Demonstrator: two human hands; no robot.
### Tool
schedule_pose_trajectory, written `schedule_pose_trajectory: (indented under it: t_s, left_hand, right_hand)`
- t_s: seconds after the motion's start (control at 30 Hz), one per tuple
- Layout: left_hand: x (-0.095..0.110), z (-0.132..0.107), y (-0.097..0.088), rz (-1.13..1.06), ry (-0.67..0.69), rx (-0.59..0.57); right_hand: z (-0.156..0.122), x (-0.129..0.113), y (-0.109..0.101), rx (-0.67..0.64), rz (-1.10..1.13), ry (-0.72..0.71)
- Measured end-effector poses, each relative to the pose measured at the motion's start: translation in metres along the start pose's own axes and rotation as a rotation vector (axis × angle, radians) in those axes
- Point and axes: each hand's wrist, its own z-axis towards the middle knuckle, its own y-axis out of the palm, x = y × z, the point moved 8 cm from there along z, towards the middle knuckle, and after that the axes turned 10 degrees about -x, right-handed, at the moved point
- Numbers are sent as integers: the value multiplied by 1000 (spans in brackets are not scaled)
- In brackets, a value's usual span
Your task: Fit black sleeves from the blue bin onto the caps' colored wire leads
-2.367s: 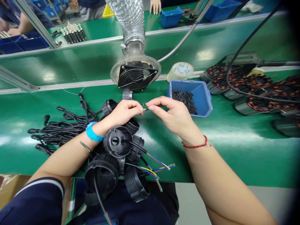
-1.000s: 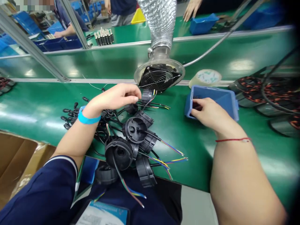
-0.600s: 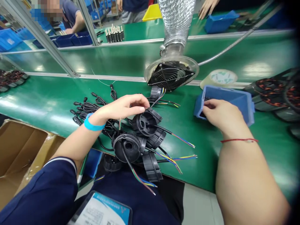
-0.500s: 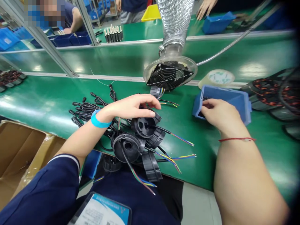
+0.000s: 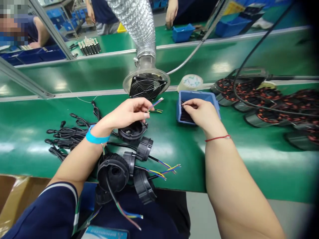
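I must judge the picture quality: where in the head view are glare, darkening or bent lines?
Head view: white lamp glare lies on the green belt; the right edge darkens to black; straight rails bow like a fisheye; a face at top left is pixelated; the left hand and right hand look sharp.

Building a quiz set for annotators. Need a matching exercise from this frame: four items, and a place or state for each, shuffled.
Things:
1. left hand
2. right hand
3. tape roll
4. black cables

Places or states:
A. lying in a bundle on the belt, beside the left wrist
B. fingertips inside the blue bin
C. pinching coloured wires
D. behind the blue bin, by the belt rail

Pairs: 1-C, 2-B, 3-D, 4-A
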Motion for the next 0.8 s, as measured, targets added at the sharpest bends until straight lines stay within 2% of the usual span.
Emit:
schedule_pose_trajectory:
  t_s: [0.03, 0.1, 0.23, 0.33, 0.47, 0.63, 0.8]
  left_hand:
    - [-2, 0, -1, -117, 11, 18]
    - [-4, 2, 4, -219, 14, -6]
    - [-1, 4, 14, -204, -5, -30]
    - [1, 4, 16, -167, -15, -15]
    - [2, 3, 16, -136, -39, 6]
    - [-1, 2, 17, -179, -55, 0]
    - [-2, 2, 16, -160, -60, -10]
  right_hand:
    - [1, 2, 0, -2, 55, -6]
    - [2, 4, 1, -5, 185, -27]
    - [-3, -1, -3, 7, 564, -21]
    - [-17, -22, -6, 18, 805, -111]
    - [-43, -61, 2, -87, 1033, -269]
    - [-71, -96, 12, -191, 1109, -452]
    - [-79, -102, 11, -185, 1092, -539]
